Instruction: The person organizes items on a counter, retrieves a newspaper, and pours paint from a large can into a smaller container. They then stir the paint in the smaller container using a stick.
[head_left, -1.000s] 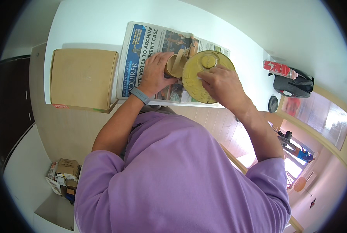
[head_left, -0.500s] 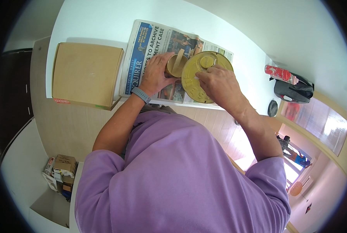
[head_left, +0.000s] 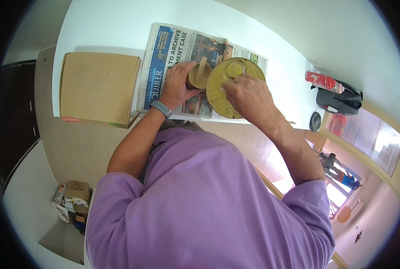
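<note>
My left hand (head_left: 176,85) wraps round a small open-topped can (head_left: 191,76) standing on a newspaper (head_left: 189,42). A flat wooden stick (head_left: 202,68) leans inside it, its upper end past the rim. Beside it is a large round metal can (head_left: 251,67), whose gold-yellow top with a round cap (head_left: 234,69) faces me. My right hand (head_left: 250,95) is closed on this top, apparently by a handle that its fingers hide. The large can's left edge is close against the small can's rim. Its sides are out of sight, and I cannot tell whether any liquid flows.
A closed brown cardboard box (head_left: 99,87) lies on the white table (head_left: 110,27) at the left. On the right are a red bottle (head_left: 323,81), a dark grey bag (head_left: 341,101) and a black round object (head_left: 315,121). Small boxes (head_left: 77,193) sit low at the lower left.
Both hands, with the small can and the large can, have shifted slightly left in the picture. Each hand keeps its hold.
</note>
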The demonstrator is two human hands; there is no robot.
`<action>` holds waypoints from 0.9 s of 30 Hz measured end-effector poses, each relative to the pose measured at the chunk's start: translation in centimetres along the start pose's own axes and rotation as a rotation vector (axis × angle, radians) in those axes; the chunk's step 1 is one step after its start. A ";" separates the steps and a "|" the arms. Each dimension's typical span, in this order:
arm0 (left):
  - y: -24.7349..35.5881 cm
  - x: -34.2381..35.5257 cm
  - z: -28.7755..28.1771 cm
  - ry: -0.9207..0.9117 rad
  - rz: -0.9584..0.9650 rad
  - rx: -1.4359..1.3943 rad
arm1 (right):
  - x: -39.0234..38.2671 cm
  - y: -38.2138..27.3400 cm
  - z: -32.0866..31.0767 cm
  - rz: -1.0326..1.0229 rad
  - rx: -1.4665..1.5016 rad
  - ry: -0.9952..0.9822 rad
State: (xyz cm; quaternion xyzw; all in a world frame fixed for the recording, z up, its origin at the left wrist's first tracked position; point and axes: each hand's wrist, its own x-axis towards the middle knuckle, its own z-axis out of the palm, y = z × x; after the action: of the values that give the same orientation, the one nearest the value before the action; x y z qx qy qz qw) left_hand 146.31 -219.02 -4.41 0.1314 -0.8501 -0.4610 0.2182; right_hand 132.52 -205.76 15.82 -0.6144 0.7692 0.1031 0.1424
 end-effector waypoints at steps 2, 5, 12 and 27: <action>0.0 0.0 0.0 0.000 -0.002 0.004 | 0.0 0.0 0.1 -0.004 -0.002 0.010; 0.0 0.0 0.0 0.003 -0.001 0.001 | 0.0 -0.2 -0.1 0.003 -0.007 0.002; 0.1 0.1 -0.2 0.004 -0.009 -0.010 | 0.2 -0.4 -0.4 -0.001 0.053 -0.008; -0.1 -0.2 0.1 -0.002 -0.008 0.008 | 0.7 -0.7 -0.3 -0.017 0.041 -0.035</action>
State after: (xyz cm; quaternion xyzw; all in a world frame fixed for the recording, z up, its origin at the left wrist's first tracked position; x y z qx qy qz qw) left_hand 146.41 -218.93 -4.55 0.1353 -0.8516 -0.4585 0.2151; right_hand 133.07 -206.64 15.91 -0.6159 0.7633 0.0968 0.1695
